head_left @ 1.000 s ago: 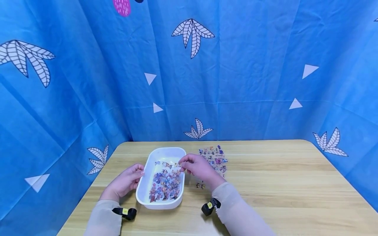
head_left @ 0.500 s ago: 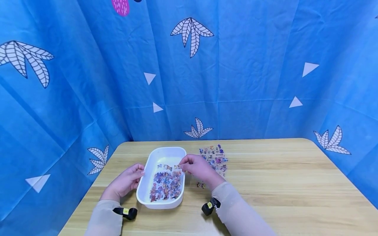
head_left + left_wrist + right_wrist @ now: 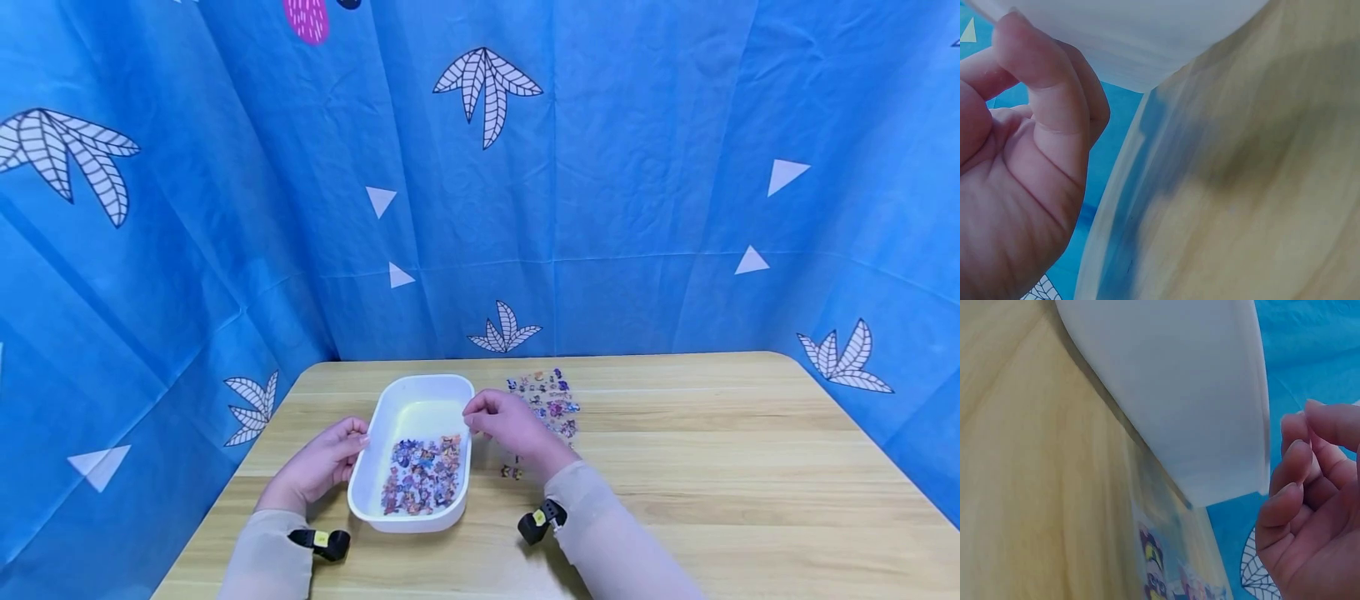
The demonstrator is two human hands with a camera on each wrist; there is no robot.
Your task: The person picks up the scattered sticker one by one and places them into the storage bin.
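Wooden table [image 3: 712,458]; blue curtain [image 3: 637,167] behind; left hand [image 3: 326,457] grips white tub [image 3: 408,524]

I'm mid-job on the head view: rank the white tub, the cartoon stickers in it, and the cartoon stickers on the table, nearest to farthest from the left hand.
From the left hand:
1. White tub: gripped at its left side.
2. Stickers in the tub: just inside, toward its near end.
3. Stickers on the table: beyond the tub's right side.

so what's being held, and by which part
The left hand holds the white plastic tub by its left rim; nothing shows in the right hand.
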